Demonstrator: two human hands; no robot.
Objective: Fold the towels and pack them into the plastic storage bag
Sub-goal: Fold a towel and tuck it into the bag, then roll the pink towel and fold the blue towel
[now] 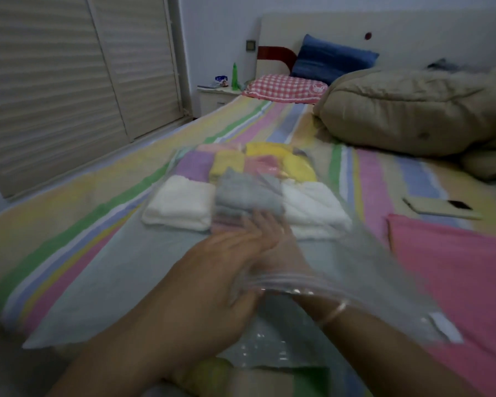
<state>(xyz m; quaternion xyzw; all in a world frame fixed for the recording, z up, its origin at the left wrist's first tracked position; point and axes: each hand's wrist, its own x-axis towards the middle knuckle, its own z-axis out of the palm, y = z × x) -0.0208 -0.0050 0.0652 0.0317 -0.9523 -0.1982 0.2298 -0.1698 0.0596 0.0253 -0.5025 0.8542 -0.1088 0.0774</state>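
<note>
A clear plastic storage bag lies on the striped bed, its mouth toward me. Inside lie folded towels: a white one at the left, a grey one in the middle, another white one at the right, with purple and yellow ones behind. My right hand reaches in through the mouth, and its fingertips touch the grey towel. My left hand lies with straight fingers at the left end of the bag's rim. The picture is blurred.
A pink towel lies spread at the right, and a pale grey towel lies flat under the bag. A phone lies beyond the pink towel. A beige quilt and pillows fill the far end of the bed.
</note>
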